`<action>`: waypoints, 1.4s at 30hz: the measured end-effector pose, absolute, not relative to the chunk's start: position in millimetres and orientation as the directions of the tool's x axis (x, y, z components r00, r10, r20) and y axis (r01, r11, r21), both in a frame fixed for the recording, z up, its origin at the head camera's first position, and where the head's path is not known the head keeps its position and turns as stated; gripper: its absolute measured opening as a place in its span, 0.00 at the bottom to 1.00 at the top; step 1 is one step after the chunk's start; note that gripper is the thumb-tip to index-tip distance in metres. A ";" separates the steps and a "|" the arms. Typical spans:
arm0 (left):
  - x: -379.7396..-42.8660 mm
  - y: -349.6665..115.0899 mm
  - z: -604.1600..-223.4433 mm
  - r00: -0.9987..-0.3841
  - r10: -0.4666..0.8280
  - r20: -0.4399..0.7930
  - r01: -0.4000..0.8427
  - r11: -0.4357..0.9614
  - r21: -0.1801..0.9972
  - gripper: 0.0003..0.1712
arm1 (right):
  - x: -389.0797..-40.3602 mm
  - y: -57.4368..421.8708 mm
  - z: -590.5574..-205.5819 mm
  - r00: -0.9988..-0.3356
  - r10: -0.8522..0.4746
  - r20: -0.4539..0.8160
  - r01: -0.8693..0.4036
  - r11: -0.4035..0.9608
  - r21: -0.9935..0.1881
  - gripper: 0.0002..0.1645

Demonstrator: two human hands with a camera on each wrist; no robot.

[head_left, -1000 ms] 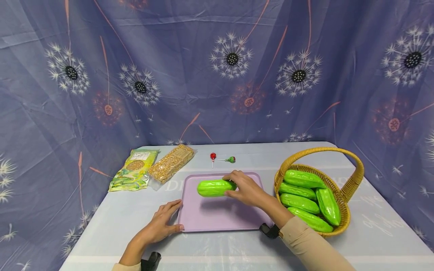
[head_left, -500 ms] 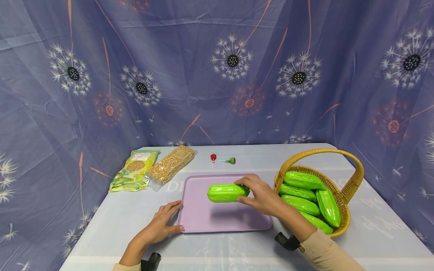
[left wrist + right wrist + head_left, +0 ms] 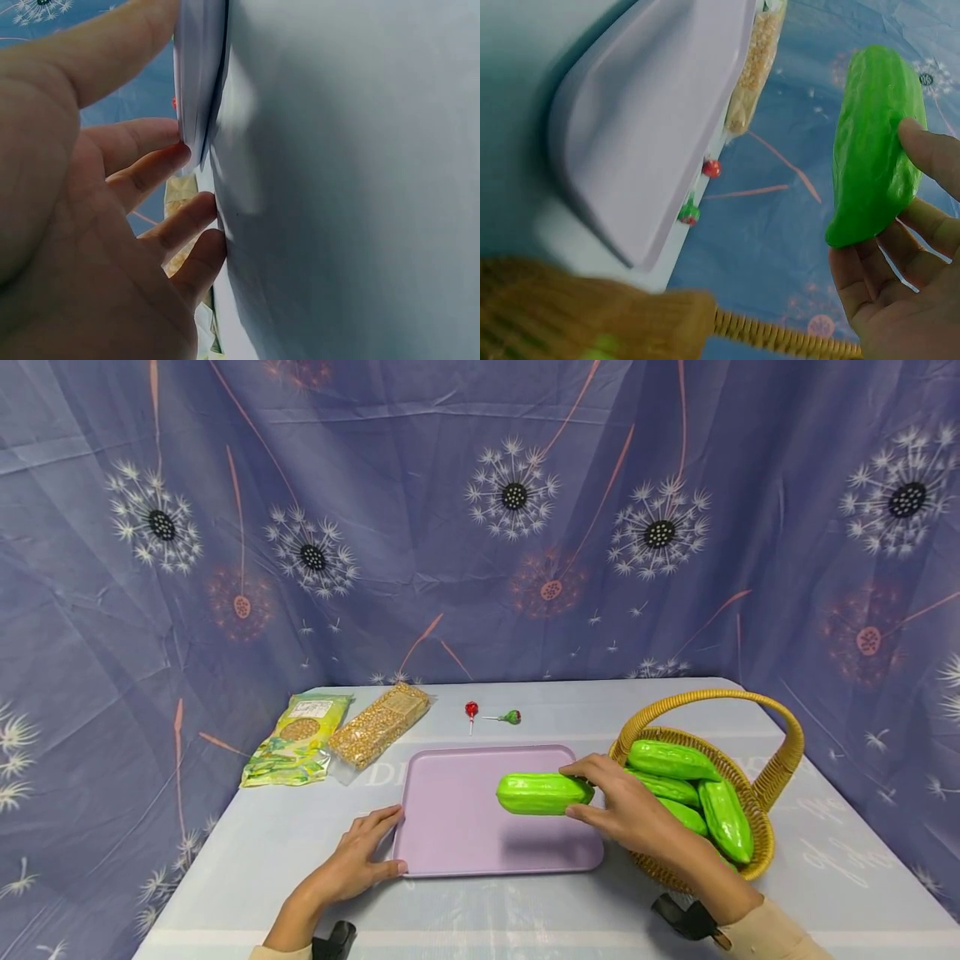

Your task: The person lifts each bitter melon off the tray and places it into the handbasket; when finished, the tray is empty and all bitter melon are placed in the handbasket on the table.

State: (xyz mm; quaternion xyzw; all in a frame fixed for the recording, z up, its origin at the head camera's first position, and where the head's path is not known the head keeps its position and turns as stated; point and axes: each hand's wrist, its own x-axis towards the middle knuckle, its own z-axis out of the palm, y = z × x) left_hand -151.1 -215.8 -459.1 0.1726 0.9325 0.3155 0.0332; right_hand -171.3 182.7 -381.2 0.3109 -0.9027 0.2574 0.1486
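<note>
In the head view, my right hand [image 3: 633,806] pinches a glossy green bitter melon [image 3: 536,794] by its right end. The melon lies level above the right part of a lilac tray [image 3: 450,827], and its shadow falls on the tray. The right wrist view shows the thumb on one side of the bitter melon [image 3: 877,142] and the fingers on the other. My left hand [image 3: 360,856] rests at the tray's left edge, thumb and fingers spread. In the left wrist view, fingertips touch the tray's side [image 3: 196,82]. More green melons [image 3: 723,818] fill a wicker basket [image 3: 765,852].
The basket's tall handle [image 3: 716,694] arches up at the right, behind my right forearm. A yellow-green packet [image 3: 296,739] and a clear bag of yellow kernels [image 3: 380,724] lie at the back left. A red lollipop [image 3: 471,708] and a green lollipop [image 3: 512,717] lie behind the tray.
My right hand has carried the bitter melon rightward across the tray toward the basket, and slightly nearer to me. The left hand and the tray have stayed in place.
</note>
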 end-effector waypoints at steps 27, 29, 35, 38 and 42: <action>-151.4 -216.7 -462.1 -0.929 0.362 0.075 0.333 0.732 0.594 0.44 | -147.2 268.9 -379.6 -0.777 -0.373 0.507 -0.572 0.755 -0.322 0.31; -151.1 -216.8 -462.0 -0.929 0.361 0.077 0.334 0.734 0.592 0.44 | -146.2 274.8 -379.2 -0.778 -0.369 0.509 -0.572 0.752 -0.329 0.31; -150.4 -217.4 -462.4 -0.929 0.361 0.084 0.338 0.733 0.590 0.44 | -143.0 288.3 -379.3 -0.804 -0.335 0.491 -0.528 0.782 -0.331 0.30; -150.6 -217.5 -462.6 -0.929 0.361 0.080 0.335 0.732 0.594 0.44 | -141.9 295.1 -381.0 -0.819 -0.317 0.479 -0.503 0.798 -0.332 0.30; -151.0 -217.6 -462.6 -0.931 0.357 0.071 0.327 0.734 0.596 0.45 | -142.2 304.6 -384.3 -0.830 -0.300 0.469 -0.484 0.805 -0.343 0.31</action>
